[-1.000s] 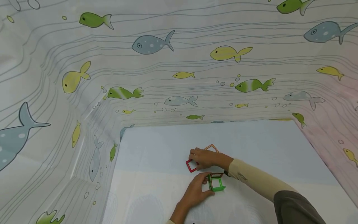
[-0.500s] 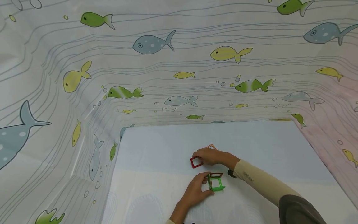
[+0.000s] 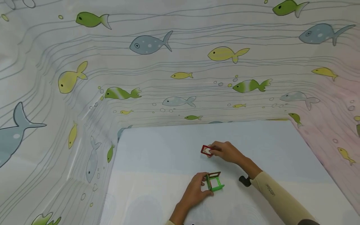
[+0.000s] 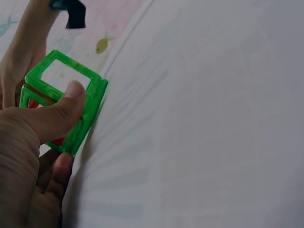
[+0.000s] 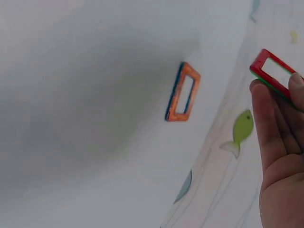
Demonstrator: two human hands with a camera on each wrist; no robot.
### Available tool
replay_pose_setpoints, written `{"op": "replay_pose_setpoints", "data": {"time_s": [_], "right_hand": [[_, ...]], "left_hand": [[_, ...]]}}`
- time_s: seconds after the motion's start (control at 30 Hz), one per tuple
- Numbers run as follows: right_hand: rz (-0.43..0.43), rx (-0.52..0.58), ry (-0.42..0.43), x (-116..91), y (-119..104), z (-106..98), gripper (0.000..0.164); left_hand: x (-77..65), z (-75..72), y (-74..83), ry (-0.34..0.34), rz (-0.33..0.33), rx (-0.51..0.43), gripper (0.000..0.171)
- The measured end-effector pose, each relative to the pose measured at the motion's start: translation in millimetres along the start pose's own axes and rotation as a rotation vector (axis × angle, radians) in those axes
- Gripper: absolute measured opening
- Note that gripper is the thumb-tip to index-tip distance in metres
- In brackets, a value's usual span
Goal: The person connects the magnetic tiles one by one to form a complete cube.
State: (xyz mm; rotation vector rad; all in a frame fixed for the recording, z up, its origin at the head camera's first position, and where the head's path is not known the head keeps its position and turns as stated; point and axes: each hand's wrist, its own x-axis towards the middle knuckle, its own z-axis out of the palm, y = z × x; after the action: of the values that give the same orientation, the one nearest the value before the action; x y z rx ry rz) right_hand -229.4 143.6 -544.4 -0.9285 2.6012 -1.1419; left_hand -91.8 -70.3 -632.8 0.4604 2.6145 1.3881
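Observation:
My left hand (image 3: 194, 191) grips a small frame structure (image 3: 217, 188) of green and red magnetic tiles on the table. In the left wrist view its thumb lies over the green tile frame (image 4: 90, 111), with fingertips below. Farther back, my right hand (image 3: 227, 151) pinches a red square magnetic tile (image 5: 260, 62) between thumb and fingers. A green edge shows along the underside of this tile. An orange magnetic tile (image 5: 178, 117) with a blue edge lies on the table; from the head, the raised red tile overlaps it.
The white-covered table (image 3: 157, 150) reaches to a wall cloth (image 3: 157, 84) printed with fish, which also runs along the left and right sides. A black wrist device (image 3: 245, 181) sits at the right cuff.
My right hand has picked up the red tile and moved it back and right, over the orange tile. My left hand keeps its hold on the tile structure, nearly still.

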Motion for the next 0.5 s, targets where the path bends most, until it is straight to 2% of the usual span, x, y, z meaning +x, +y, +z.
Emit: {"op": "replay_pose_setpoints", "data": {"time_s": [0.27,0.37,0.5], "right_hand": [[0.121,0.036,0.298,-65.4,3.6,-6.2,0.015],[0.172,0.048,0.360,-85.9,5.4,-1.9,0.015],[0.238,0.084,0.408,-103.2,2.9,5.4,0.015]], "left_hand": [[0.5,1.9,-0.3,0.021,0.002,-0.015,0.077],[0.0,2.6,-1.4,0.023,-0.013,-0.020,0.076],[0.4,2.4,-0.5,0.044,-0.003,0.014,0.076]]}}
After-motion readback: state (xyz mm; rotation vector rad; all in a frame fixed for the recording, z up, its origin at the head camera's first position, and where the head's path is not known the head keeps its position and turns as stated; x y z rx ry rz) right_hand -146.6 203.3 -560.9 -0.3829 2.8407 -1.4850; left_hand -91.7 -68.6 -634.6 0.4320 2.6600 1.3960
